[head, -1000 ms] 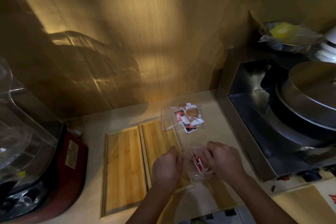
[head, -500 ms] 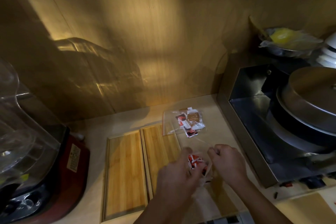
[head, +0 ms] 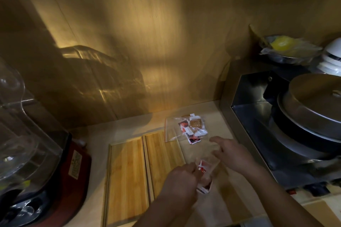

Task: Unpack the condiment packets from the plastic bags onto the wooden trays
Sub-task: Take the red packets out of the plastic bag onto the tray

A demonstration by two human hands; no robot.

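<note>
Two wooden trays lie side by side on the counter, the left tray [head: 127,180] and the right tray [head: 162,155], both bare. My left hand [head: 181,180] is closed on red-and-white condiment packets [head: 202,167] inside a blurred clear plastic bag [head: 212,164], just right of the right tray. My right hand [head: 232,155] hovers beside that bag with its fingers spread. A second clear plastic bag [head: 184,129] with several packets lies flat behind, overlapping the right tray's far corner. More wood [head: 236,206] shows under my right forearm.
A blender with a red base [head: 75,169] and clear jar [head: 20,134] stands at the left. A steel appliance [head: 245,120] holding a lidded pan [head: 313,105] borders the right. Behind it sit a bowl with something yellow [head: 282,46] and stacked white bowls [head: 332,57]. A wooden wall [head: 147,42] closes the back.
My right hand has let go of the bag's edge and spread its fingers, shifting back and right. My left hand has drawn the packets slightly toward me.
</note>
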